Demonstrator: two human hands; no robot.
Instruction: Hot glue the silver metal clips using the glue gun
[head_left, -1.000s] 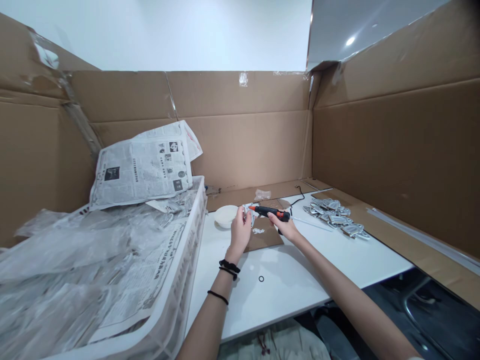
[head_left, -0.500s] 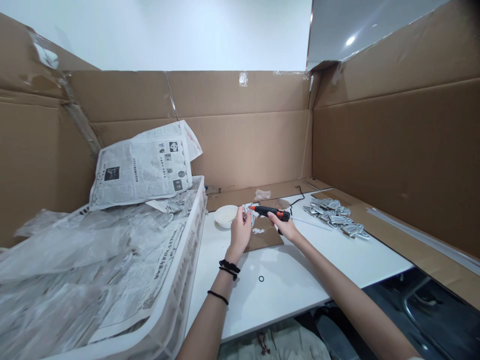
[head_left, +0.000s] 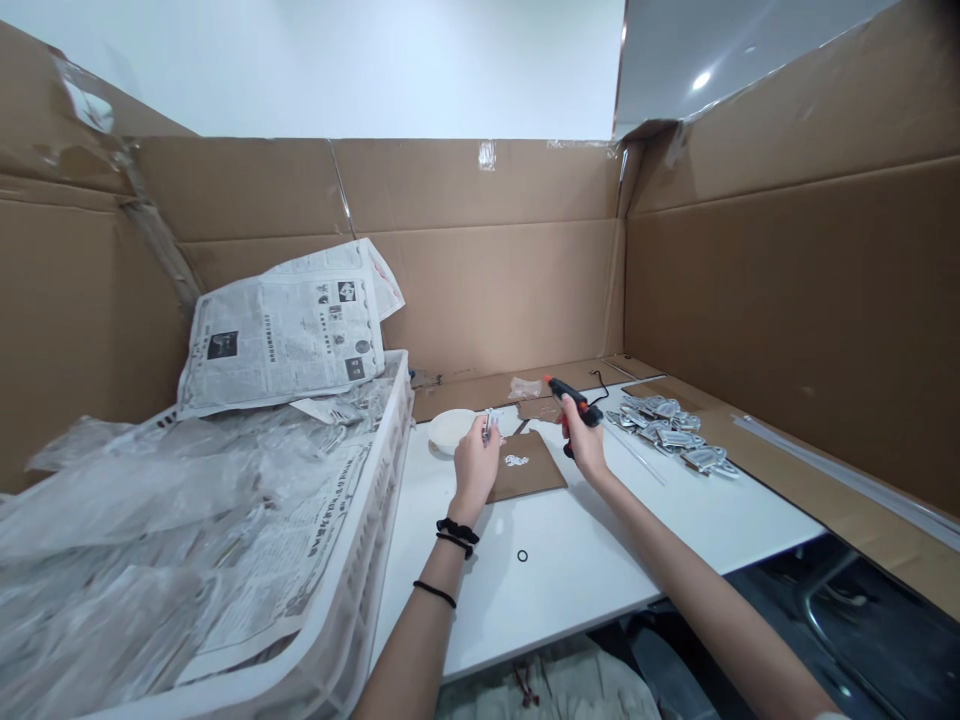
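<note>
A black hot glue gun [head_left: 585, 408] with an orange tip is gripped in my right hand [head_left: 583, 450], its nozzle pointing up and to the left. My left hand [head_left: 475, 470] pinches a small white-and-metallic piece [head_left: 490, 424], mostly hidden behind the fingers. The nozzle is well apart from that piece. Under and between the hands lies a brown cardboard sheet [head_left: 536, 480], with a few small white cut-out shapes [head_left: 517, 461] on it. Just left of the held piece, a white bowl [head_left: 444, 432] stands partly behind my left hand.
On the right of the white table [head_left: 577, 560] lies a heap of silvery-grey looped pieces [head_left: 667, 428]. A white plastic crate [head_left: 379, 470] fills the left, holding plastic-wrapped goods and newspaper [head_left: 292, 335]. A black ring [head_left: 523, 556] lies near the front. Cardboard walls [head_left: 495, 290] surround the table.
My right hand has drawn the glue gun away from the held piece, up and to the right, tilting its nozzle upward. My left hand has barely moved.
</note>
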